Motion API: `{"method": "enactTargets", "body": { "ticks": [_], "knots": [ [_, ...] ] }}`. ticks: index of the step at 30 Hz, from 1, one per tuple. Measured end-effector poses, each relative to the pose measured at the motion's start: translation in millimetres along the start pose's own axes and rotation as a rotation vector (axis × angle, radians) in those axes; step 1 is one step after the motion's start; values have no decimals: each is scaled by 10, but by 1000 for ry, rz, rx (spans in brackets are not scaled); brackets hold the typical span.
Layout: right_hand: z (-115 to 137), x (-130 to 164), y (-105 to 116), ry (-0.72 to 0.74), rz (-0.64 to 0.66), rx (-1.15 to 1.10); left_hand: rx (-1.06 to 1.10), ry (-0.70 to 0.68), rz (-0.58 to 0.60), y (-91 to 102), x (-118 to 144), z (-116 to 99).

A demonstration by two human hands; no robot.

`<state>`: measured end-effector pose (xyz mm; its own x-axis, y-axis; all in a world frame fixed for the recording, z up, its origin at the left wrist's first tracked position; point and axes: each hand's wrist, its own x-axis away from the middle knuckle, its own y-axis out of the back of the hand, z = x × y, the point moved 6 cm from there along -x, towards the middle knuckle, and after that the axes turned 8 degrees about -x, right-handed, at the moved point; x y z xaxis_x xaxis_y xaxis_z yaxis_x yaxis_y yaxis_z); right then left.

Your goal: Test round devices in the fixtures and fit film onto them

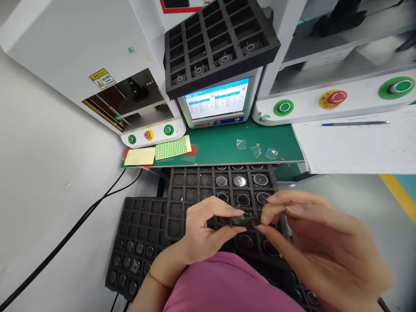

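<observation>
Head view: both hands (pixel 208 229) (pixel 312 242) pinch small black part (pixel 243 222) lying level, left-right

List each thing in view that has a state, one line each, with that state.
Left hand: pinching the left end of a small black part.
Right hand: pinching the part's right end.
Monitor: on, showing a table.
Top tray: tilted, front row holding round parts.
Middle tray: partly filled.
Left tray: lower rows filled.
Pen: lying flat on paper.

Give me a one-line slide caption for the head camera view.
Both hands, left and right, pinch a small black round part above a black foam tray.
</observation>
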<state>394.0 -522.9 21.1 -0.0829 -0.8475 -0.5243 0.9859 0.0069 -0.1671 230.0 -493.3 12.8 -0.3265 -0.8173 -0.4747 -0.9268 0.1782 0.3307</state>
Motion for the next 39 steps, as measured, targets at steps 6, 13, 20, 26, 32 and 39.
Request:
{"method": "enactTargets", "body": {
  "ticks": [6, 13, 20, 26, 32, 39],
  "knots": [
    [2, 77, 40, 68, -32, 31, 20, -12, 0, -12, -24, -15],
    [-61, 211, 76, 72, -85, 76, 13, -27, 6, -2, -17, -10],
    [-46, 148, 83, 96, -82, 156, -6, -29, 1, 22, -26, 29],
    [69, 93, -18, 190, -48, 294, -137, -59, -46, -18, -18, 11],
    [-398, 145, 247, 101, -144, 325, -171, 247, -561, 337, 20, 305],
    [-1945, -198, 1426, -159, -452, 565, 166, 602, -383, 294, 77, 690]
  ]
}}
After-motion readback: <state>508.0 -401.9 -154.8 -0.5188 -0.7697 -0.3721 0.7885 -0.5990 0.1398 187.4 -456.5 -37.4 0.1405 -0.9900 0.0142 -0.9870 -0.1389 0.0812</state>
